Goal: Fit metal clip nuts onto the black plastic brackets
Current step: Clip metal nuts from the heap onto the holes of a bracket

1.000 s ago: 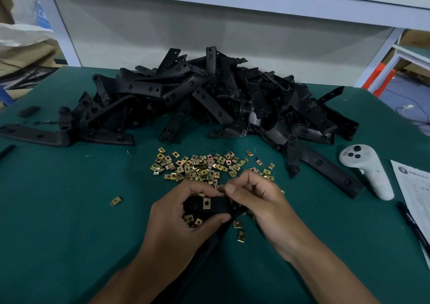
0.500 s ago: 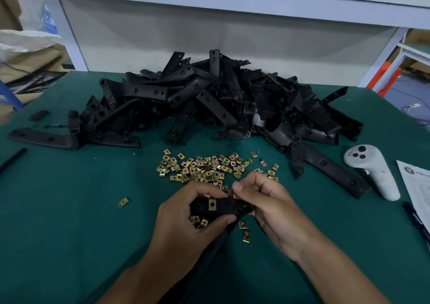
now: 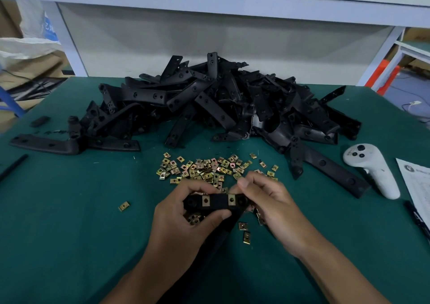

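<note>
My left hand [image 3: 183, 222] grips a black plastic bracket [image 3: 218, 203] just above the green table, thumb under it and fingers over its top. Two brass clip nuts sit on the bracket, the left clip nut [image 3: 205, 200] and the right clip nut [image 3: 231, 199]. My right hand [image 3: 270, 203] pinches the bracket's right end at that right clip nut. The bracket's long arm runs down between my wrists. A scatter of loose clip nuts [image 3: 204, 167] lies just beyond my hands. A big heap of black brackets [image 3: 221, 103] fills the back of the table.
A white handheld controller [image 3: 370, 167] lies at the right, with a printed sheet [image 3: 416, 185] and a black pen [image 3: 416, 217] beside it. One stray clip nut [image 3: 123, 206] lies to the left. A long bracket [image 3: 46, 143] and a black rod [image 3: 12, 166] lie at far left.
A second clip nut now sits on the bracket's right end, where only one nut showed before. My right fingers have moved off the bracket's middle to its end.
</note>
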`<action>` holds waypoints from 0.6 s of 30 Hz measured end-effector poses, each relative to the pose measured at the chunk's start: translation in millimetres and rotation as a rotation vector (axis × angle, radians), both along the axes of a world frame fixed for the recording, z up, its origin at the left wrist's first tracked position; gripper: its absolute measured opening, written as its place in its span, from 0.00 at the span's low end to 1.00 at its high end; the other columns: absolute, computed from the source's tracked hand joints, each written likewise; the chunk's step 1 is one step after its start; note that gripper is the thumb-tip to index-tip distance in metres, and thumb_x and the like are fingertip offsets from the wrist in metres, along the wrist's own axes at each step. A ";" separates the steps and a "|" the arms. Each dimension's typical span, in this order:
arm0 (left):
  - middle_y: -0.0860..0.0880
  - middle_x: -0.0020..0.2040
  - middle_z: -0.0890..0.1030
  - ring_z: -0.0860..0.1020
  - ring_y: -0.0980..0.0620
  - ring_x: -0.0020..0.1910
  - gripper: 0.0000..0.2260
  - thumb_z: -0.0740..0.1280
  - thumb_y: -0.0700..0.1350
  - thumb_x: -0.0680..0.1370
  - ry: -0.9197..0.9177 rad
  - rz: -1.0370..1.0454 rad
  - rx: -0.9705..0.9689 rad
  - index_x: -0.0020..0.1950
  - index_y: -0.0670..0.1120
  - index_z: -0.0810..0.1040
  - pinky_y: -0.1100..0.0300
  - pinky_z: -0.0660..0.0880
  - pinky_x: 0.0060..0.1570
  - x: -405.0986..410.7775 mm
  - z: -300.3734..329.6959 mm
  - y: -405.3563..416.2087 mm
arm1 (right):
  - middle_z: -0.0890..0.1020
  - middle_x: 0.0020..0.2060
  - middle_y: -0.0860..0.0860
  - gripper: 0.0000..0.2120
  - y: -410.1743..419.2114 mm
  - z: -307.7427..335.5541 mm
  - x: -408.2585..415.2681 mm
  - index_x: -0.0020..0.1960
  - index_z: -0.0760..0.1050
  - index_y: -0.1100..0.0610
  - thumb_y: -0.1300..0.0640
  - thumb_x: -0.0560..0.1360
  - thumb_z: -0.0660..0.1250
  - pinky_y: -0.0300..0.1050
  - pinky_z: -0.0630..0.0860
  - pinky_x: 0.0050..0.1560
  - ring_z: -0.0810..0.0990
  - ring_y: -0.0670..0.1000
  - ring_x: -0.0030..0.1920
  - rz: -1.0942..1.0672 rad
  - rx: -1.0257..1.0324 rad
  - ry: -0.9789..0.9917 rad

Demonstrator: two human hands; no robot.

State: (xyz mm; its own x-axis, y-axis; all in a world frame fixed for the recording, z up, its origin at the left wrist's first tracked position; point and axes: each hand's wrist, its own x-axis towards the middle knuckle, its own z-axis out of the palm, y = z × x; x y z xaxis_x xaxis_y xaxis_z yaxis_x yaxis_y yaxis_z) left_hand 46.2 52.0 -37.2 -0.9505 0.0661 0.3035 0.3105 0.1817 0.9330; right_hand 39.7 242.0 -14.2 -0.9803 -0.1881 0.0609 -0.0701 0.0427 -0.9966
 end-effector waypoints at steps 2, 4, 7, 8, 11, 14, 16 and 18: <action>0.58 0.47 0.85 0.83 0.58 0.43 0.15 0.78 0.53 0.65 -0.021 0.018 0.030 0.49 0.60 0.79 0.68 0.79 0.42 -0.3 0.3 0.3 | 0.80 0.43 0.56 0.14 0.6 0.3 0.7 0.45 0.80 0.52 0.42 0.77 0.67 0.38 0.71 0.45 0.75 0.47 0.43 0.037 0.059 0.058; 0.58 0.46 0.85 0.83 0.60 0.41 0.15 0.77 0.52 0.65 -0.028 0.045 0.084 0.49 0.58 0.80 0.70 0.78 0.40 -1.9 1.1 0.5 | 0.81 0.45 0.49 0.10 0.7 0.7 1.6 0.50 0.80 0.47 0.42 0.75 0.71 0.37 0.73 0.46 0.77 0.46 0.46 0.088 0.120 0.072; 0.57 0.47 0.84 0.83 0.62 0.42 0.16 0.76 0.47 0.66 -0.064 0.011 0.201 0.52 0.52 0.78 0.71 0.77 0.40 -3.3 2.8 -0.2 | 0.82 0.47 0.43 0.12 3.1 2.7 1.4 0.56 0.79 0.43 0.45 0.74 0.74 0.36 0.74 0.48 0.79 0.44 0.47 0.059 0.221 0.151; 0.56 0.46 0.84 0.83 0.61 0.42 0.16 0.75 0.47 0.67 -0.089 -0.025 0.232 0.52 0.52 0.78 0.70 0.77 0.40 -1.8 4.7 -0.6 | 0.82 0.47 0.42 0.11 4.3 6.8 2.0 0.55 0.80 0.42 0.46 0.73 0.75 0.36 0.74 0.48 0.79 0.43 0.46 0.034 0.221 0.169; 0.56 0.42 0.84 0.81 0.60 0.37 0.10 0.75 0.53 0.69 -0.082 -0.077 0.152 0.47 0.62 0.78 0.69 0.76 0.37 6.8 13.3 0.5 | 0.80 0.43 0.37 0.11 15.8 20.9 15.4 0.54 0.80 0.41 0.47 0.73 0.75 0.35 0.75 0.43 0.76 0.39 0.42 -0.023 0.221 0.209; 0.58 0.43 0.83 0.80 0.63 0.37 0.12 0.77 0.59 0.69 0.037 -0.119 0.059 0.49 0.63 0.79 0.73 0.74 0.38 22.3 27.0 14.5 | 0.80 0.46 0.40 0.13 41.0 33.3 54.2 0.56 0.79 0.40 0.41 0.73 0.73 0.37 0.73 0.47 0.76 0.43 0.47 -0.108 0.328 0.263; 0.63 0.48 0.82 0.80 0.66 0.42 0.12 0.71 0.59 0.69 0.133 -0.217 -0.051 0.52 0.64 0.78 0.78 0.72 0.40 40.1 37.5 37.9 | 0.79 0.48 0.43 0.12 62.9 40.4 91.9 0.57 0.78 0.40 0.42 0.75 0.72 0.37 0.71 0.49 0.77 0.49 0.50 -0.192 0.389 0.295; 0.67 0.51 0.81 0.79 0.70 0.46 0.11 0.69 0.59 0.71 0.201 -0.305 -0.119 0.52 0.64 0.76 0.81 0.70 0.40 63.9 41.8 71.2 | 0.78 0.49 0.44 0.10 88.0 47.4 137.9 0.58 0.76 0.39 0.44 0.77 0.71 0.38 0.71 0.51 0.77 0.51 0.50 -0.296 0.438 0.290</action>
State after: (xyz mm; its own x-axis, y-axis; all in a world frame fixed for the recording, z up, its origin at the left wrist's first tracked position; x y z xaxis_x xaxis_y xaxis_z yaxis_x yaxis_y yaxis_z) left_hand 110.2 123.2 4.6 -0.8043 0.3823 0.4549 0.5414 0.1561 0.8262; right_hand 177.5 329.9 33.2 -0.9498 0.0221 0.3121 -0.2590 0.5042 -0.8238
